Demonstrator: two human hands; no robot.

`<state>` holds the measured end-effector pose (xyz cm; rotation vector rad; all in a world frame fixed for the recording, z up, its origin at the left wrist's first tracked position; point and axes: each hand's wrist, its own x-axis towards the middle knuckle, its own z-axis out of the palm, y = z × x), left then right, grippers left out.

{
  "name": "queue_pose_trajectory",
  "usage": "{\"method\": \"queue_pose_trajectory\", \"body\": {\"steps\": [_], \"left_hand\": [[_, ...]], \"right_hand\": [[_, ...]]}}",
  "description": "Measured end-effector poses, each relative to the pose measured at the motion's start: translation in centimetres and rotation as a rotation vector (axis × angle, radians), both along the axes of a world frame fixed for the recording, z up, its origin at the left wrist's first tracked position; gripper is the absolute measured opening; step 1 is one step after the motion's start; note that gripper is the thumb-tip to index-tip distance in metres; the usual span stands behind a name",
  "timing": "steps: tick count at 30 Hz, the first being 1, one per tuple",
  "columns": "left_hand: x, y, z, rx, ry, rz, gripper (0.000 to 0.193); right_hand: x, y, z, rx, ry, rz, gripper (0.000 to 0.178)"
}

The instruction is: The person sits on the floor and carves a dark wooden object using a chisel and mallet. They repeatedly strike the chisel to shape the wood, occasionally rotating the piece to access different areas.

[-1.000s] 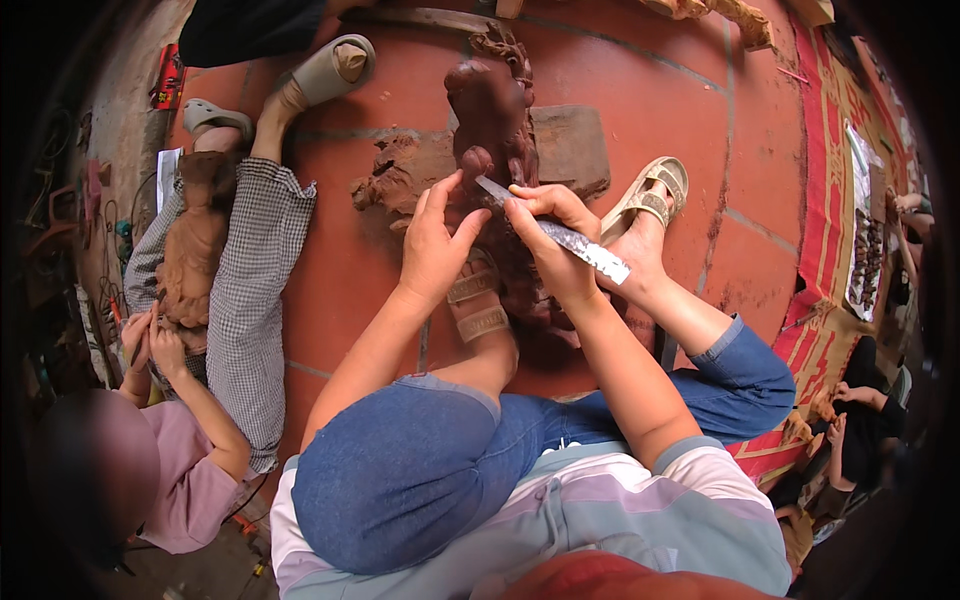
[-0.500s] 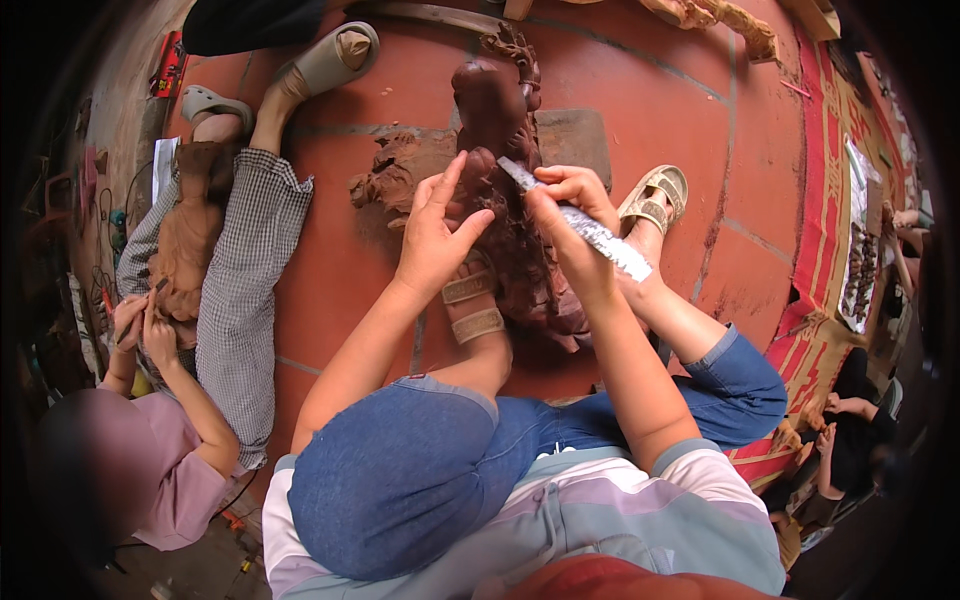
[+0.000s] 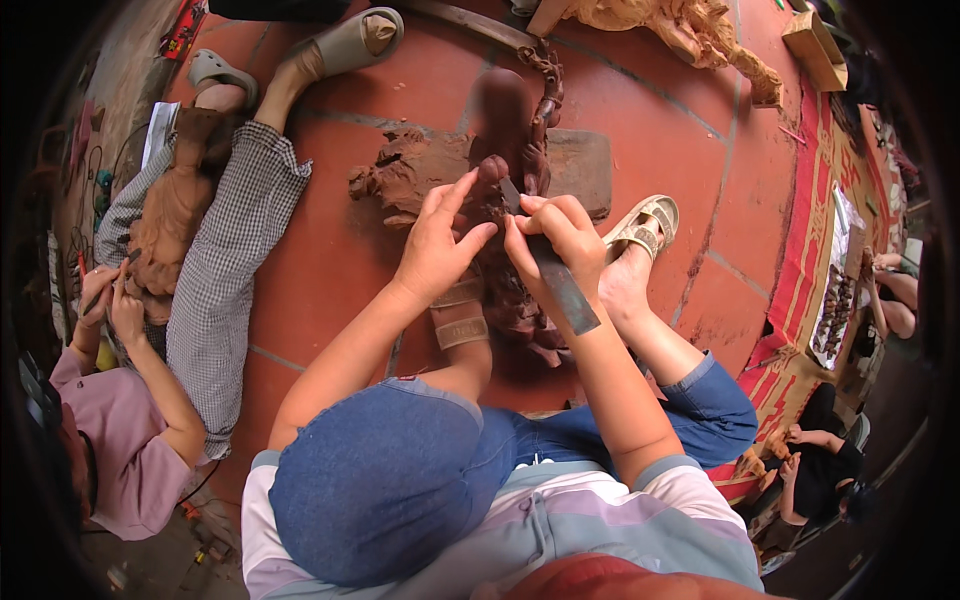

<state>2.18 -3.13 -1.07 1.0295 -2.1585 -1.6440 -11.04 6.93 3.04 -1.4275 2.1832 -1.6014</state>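
A dark red-brown wooden carving stands between my feet, its rounded top blurred and a knotted staff-like part rising along its right side. My right hand is closed round a flat grey metal blade. The narrow tip of the blade is at the carving, just below a small round knob. My left hand is beside the knob with thumb and fingers apart. Its fingertips are at the carving's left side; whether they press on it I cannot tell. The lower carving is partly hidden by my right hand.
Behind the carving lies a flat wooden block, with a rough wood piece at its left. At left, a person works on a lighter carving. A pale carving lies far right; a red patterned mat borders the floor.
The blade has turned in my right hand, from a bright glinting face to a dark one, and points more steeply. My left hand keeps its spread shape. The whole view has shifted a little.
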Motion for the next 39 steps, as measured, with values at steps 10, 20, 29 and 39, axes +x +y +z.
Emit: {"method": "queue_pose_trajectory", "body": {"steps": [10, 20, 29, 39], "left_hand": [[0.1, -0.1, -0.5, -0.038, 0.03, -0.003, 0.068], [0.1, 0.3, 0.1, -0.118, 0.005, -0.025, 0.064], [0.1, 0.0, -0.1, -0.126, -0.01, -0.016, 0.064], [-0.3, 0.1, 0.4, -0.04, -0.031, 0.02, 0.062]], "right_hand": [[-0.6, -1.0, -0.1, 0.012, -0.072, -0.031, 0.014], [-0.2, -0.6, -0.7, -0.037, -0.006, -0.035, 0.015], [-0.7, -0.8, -0.4, -0.046, -0.063, -0.057, 0.015], [-0.9, -0.8, -0.2, -0.077, -0.158, -0.088, 0.014]]}}
